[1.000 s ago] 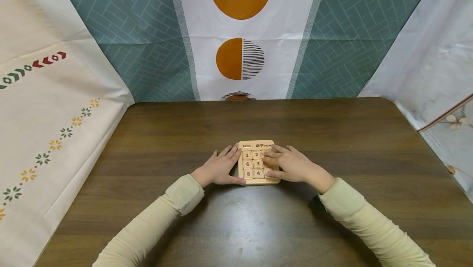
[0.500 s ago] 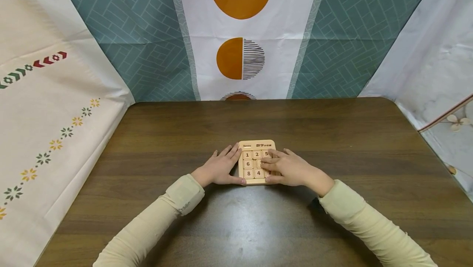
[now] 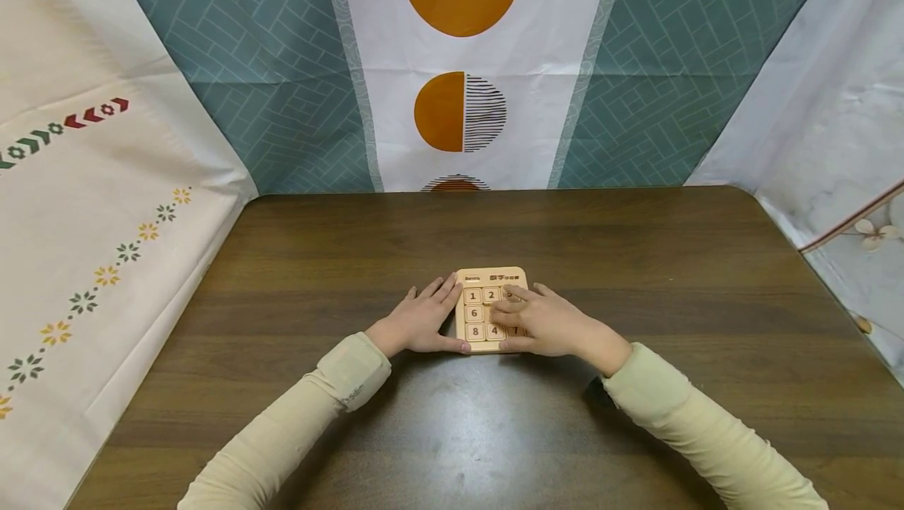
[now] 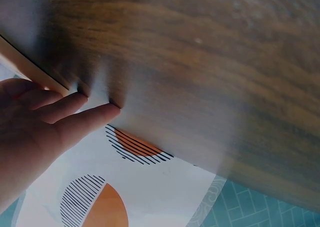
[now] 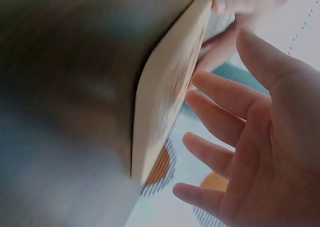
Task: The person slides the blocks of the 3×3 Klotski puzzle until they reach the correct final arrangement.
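A light wooden number sliding puzzle [image 3: 487, 272] lies flat on the table. Its tiles showing 1, 2, 6, 8 and 4 are visible, while the middle and right ones are partly or fully covered. My left hand [image 3: 420, 322] rests along the puzzle's left edge, fingers straight at the upper side and thumb at the lower left corner. Over the right half is my right hand [image 3: 554, 326], its fingers extended with the tips on or just above the middle tiles. In the right wrist view those fingers [image 5: 210, 154] are spread and slightly bent, reaching toward the puzzle's face.
The dark wooden table [image 3: 353, 243] extends on all sides of the puzzle. A patterned cloth [image 3: 466, 102] hangs behind the back edge. White cloths hang at the left [image 3: 106, 275] and right [image 3: 833, 141].
My right hand has shifted left across the puzzle, so its fingers now cover the middle tile where a 3 was visible. My left hand has stayed in place.
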Demonstrator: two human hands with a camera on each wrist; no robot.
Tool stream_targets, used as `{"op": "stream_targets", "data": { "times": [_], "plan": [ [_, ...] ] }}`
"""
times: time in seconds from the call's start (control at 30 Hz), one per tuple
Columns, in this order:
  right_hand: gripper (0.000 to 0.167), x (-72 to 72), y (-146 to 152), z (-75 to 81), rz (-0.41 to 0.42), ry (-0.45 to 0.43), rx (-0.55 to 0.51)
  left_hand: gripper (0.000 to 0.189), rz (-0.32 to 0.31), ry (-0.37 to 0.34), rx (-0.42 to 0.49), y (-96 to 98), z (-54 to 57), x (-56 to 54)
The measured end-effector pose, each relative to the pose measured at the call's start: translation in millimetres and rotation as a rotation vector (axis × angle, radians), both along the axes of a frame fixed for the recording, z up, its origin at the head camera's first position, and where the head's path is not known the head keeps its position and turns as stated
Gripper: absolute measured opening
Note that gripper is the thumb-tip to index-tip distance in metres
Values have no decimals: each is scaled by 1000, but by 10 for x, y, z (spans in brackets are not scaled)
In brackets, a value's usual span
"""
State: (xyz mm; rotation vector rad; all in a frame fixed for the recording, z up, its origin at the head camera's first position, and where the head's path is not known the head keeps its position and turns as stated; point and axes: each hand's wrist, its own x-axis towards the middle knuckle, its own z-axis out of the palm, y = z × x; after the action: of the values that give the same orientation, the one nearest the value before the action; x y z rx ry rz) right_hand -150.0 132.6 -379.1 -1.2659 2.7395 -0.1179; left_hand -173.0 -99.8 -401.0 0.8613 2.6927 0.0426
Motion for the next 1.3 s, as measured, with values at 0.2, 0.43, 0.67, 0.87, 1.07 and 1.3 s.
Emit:
{"op": "stream_targets", "data": {
  "times": [0.2,0.43,0.67,0.87,1.07,1.3],
  "plan": [
    [54,15,-190,-15,42,-37,21,104,1,-4,4,1,6,0],
    [54,21,-171,4,43,-67,20,104,5,-7,3,6,21,3],
    [53,9,-151,-2,47,-59,18,103,6,-7,4,1,5,-5],
    [52,0,-110,4,24,-77,21,103,2,-5,13,9,6,-7],
    [50,-9,-20,8,-6,-91,20,104,4,0,4,3,-7,-11],
    [46,-14,55,40,4,-77,8,104,4,-1,10,2,-15,-7]
  ]
}}
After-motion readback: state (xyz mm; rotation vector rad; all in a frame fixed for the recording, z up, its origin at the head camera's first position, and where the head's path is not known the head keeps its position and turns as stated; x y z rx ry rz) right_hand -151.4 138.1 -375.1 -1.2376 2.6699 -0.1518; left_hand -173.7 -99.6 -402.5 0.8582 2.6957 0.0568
